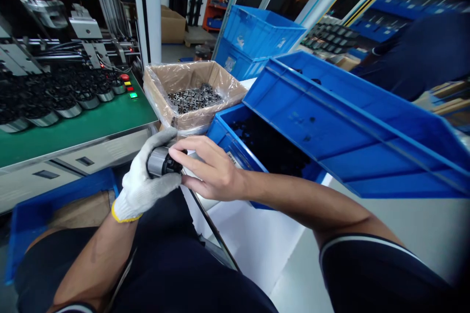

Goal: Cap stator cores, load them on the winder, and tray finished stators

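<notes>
My left hand (141, 183), in a white knit glove with a yellow cuff, is wrapped round a motor stator core (157, 162), a grey metal cylinder lying on its side. A black plastic end piece (172, 163) sits on the core's right end. The bare fingers of my right hand (211, 168) press on that black piece from the right, thumb below and fingers above. Whether the piece is fully seated on the core cannot be seen. Behind my hands stands a plastic-lined cardboard box (157, 85) with many metal stator cores (196, 99) in it.
A blue bin (223, 129) of black parts stands right of my hands, with another blue bin (352, 132) tilted over it. On the left, rows of similar assemblies (69, 107) stand on a green bench (110, 124) beside machinery. A person in dark clothing (433, 54) is at the right.
</notes>
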`<state>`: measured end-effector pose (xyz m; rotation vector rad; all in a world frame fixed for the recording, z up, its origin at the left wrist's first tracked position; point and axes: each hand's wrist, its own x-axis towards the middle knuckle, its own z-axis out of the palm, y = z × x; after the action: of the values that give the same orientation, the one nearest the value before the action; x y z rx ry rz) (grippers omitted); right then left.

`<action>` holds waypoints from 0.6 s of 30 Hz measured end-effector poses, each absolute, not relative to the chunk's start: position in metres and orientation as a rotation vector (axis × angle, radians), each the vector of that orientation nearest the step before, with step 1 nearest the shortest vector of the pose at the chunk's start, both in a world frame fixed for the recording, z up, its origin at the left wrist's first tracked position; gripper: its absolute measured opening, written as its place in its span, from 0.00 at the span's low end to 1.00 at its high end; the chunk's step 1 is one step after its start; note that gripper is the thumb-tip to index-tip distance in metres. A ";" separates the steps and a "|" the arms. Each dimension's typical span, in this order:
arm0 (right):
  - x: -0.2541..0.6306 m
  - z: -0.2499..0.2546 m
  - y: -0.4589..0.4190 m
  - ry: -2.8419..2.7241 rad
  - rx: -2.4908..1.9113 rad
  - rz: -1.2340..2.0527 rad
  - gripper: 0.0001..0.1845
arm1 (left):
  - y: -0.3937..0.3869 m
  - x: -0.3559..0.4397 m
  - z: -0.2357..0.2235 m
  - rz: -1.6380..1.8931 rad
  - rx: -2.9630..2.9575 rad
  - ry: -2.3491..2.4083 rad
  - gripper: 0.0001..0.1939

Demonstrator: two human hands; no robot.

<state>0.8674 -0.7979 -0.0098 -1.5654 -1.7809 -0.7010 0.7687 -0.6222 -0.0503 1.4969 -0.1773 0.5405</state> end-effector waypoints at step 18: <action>0.874 -0.007 -0.793 -1.755 -1.487 -1.000 0.27 | -0.635 0.776 -0.049 0.498 1.294 -0.058 0.23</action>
<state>0.8735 -0.7933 -0.0069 -1.4873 -1.7546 -1.0003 0.7762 -0.6348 -0.0485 1.2944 -0.0583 0.4978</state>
